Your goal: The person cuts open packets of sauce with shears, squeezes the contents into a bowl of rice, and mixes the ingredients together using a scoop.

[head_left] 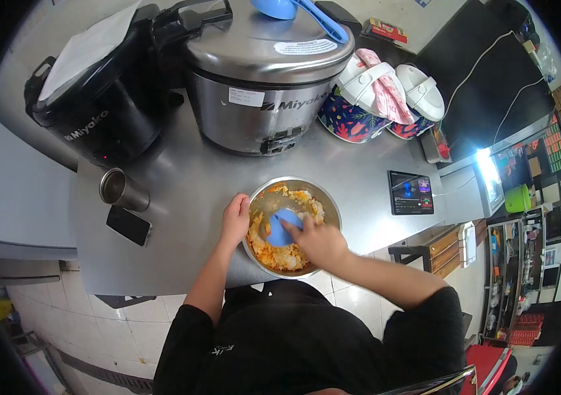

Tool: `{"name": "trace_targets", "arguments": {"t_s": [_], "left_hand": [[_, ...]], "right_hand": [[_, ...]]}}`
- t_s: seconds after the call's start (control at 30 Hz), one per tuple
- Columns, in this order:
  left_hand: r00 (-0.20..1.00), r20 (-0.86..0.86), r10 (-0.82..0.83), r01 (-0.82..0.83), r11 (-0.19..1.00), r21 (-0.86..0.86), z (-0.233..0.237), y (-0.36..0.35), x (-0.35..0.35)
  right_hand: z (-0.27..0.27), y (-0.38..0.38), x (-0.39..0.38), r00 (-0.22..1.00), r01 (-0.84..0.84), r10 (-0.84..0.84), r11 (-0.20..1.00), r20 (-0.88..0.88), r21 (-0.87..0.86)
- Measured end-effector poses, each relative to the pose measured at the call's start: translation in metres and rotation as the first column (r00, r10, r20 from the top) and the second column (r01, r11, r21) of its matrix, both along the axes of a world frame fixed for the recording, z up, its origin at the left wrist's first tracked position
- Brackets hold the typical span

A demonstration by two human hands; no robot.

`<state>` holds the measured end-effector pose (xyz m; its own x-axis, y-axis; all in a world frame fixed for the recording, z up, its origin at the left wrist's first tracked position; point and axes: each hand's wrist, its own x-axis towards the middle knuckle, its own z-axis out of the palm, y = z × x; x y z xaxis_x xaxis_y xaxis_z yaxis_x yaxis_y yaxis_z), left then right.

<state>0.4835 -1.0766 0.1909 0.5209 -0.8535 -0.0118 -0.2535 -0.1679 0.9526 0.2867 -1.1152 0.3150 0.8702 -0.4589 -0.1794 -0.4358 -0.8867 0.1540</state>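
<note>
A round metal mixing bowl (331, 209) stands near the table's front edge, holding rice (287, 259) with orange and yellow bits. My left hand (233, 220) is closed on the bowl's left rim. With my right hand (320, 243) I grip a blue plastic rice scoop (281, 232), its broad head down in the rice. My fingers cover most of its handle, and the scoop is slightly blurred.
Behind the bowl stand a large steel rice cooker (227, 112) with a blue ladle (323, 23) on its lid, and a black cooker (106, 108). A steel cup (132, 194) and phone (129, 226) lie left; floral containers (353, 118) and a tablet (411, 193) right.
</note>
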Motion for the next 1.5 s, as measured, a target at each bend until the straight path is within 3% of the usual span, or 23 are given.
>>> {"name": "trace_targets", "arguments": {"t_s": [0.03,0.07,0.1,0.2,0.27,0.3,0.4,0.47,0.53,0.63,0.77,0.83,0.93,1.07,1.17,1.23,1.27,1.33,1.37,1.4,1.43,1.47,1.5], "left_hand": [[1.000,-0.004,-0.003,0.003,1.000,0.005,0.000,0.000,-0.001],[1.000,0.018,0.001,-0.001,1.000,0.018,0.002,-0.001,-0.002],[0.999,0.042,0.002,-0.004,1.000,0.031,0.005,-0.002,-0.003],[0.997,0.038,-0.062,0.062,0.998,0.018,0.010,-0.004,-0.007],[0.995,0.019,-0.100,0.099,0.995,0.034,0.012,-0.006,-0.002],[0.991,-0.002,-0.133,0.133,0.990,0.046,0.011,-0.007,0.001],[0.996,0.036,-0.081,0.081,0.997,0.002,0.004,-0.010,0.000],[0.995,0.045,-0.091,0.091,0.996,0.017,0.010,-0.012,-0.002],[0.992,0.060,-0.115,0.113,0.993,0.033,0.015,-0.016,0.001],[0.962,0.001,-0.274,0.273,0.959,0.080,0.014,-0.028,0.010],[0.926,-0.051,-0.374,0.376,0.925,0.046,0.011,-0.048,0.017],[0.887,-0.271,-0.373,0.404,0.912,0.069,0.011,-0.052,0.012],[0.912,-0.225,-0.343,0.368,0.927,0.077,0.004,-0.059,0.011],[0.907,-0.077,-0.415,0.419,0.907,0.050,0.002,-0.061,0.018],[0.853,-0.148,-0.500,0.512,0.857,0.053,0.004,-0.066,0.023],[0.799,-0.323,-0.507,0.556,0.828,0.075,0.010,-0.068,0.025],[0.798,-0.319,-0.512,0.560,0.825,0.075,0.012,-0.069,0.029],[0.741,-0.460,-0.489,0.592,0.799,0.104,0.013,-0.070,0.036],[0.736,-0.464,-0.494,0.600,0.792,0.109,0.010,-0.070,0.035],[0.773,-0.456,-0.441,0.531,0.843,0.087,0.006,-0.070,0.033],[0.809,-0.449,-0.379,0.452,0.890,0.064,0.002,-0.069,0.030],[0.842,-0.438,-0.316,0.369,0.928,0.040,0.000,-0.070,0.031],[0.844,-0.436,-0.312,0.365,0.930,0.041,-0.002,-0.073,0.030]], "right_hand": [[-0.002,0.018,-0.009,1.000,-0.017,0.019,0.995,0.021,-0.093],[-0.008,0.034,-0.014,0.997,-0.004,-0.004,0.994,-0.079,-0.106],[-0.023,0.045,-0.016,0.985,0.000,-0.012,0.997,-0.173,-0.073],[-0.057,0.018,-0.007,0.992,0.070,-0.070,0.998,-0.107,-0.004],[-0.042,-0.020,0.011,0.970,0.241,-0.235,0.960,-0.062,0.144],[-0.031,-0.034,0.015,0.944,0.304,-0.266,0.932,-0.196,0.200],[0.002,-0.010,0.004,0.958,0.285,-0.272,0.940,-0.092,0.189],[0.002,0.026,-0.005,0.951,0.262,-0.215,0.941,-0.220,0.213],[-0.054,0.037,-0.004,0.952,0.244,-0.212,0.962,-0.222,0.124],[-0.033,0.001,0.010,0.961,0.266,-0.245,0.945,-0.126,0.188],[0.036,-0.033,0.012,0.957,0.246,-0.206,0.949,-0.204,0.198],[0.029,-0.033,0.021,0.957,0.271,-0.249,0.951,-0.147,0.151],[-0.016,-0.006,0.020,0.995,-0.035,0.045,0.994,-0.090,0.103],[-0.001,-0.005,-0.021,0.971,-0.186,0.213,0.958,-0.107,0.217],[0.025,-0.041,-0.008,0.940,-0.305,0.325,0.937,-0.104,0.169],[0.009,-0.061,0.015,0.818,-0.568,0.569,0.822,0.086,-0.037],[-0.004,-0.067,0.018,0.820,-0.564,0.566,0.825,0.087,-0.041],[-0.024,-0.075,0.021,0.941,-0.314,0.315,0.949,-0.119,0.028],[-0.027,-0.074,0.015,0.945,-0.305,0.306,0.952,-0.118,0.034],[-0.028,-0.072,0.004,0.981,-0.034,0.061,0.989,-0.182,0.145],[-0.027,-0.071,-0.003,0.947,0.237,-0.172,0.944,-0.271,0.229],[-0.033,-0.071,-0.006,0.948,0.231,-0.166,0.946,-0.273,0.229],[-0.042,-0.072,-0.009,0.933,0.342,-0.275,0.878,-0.231,0.335]]}}
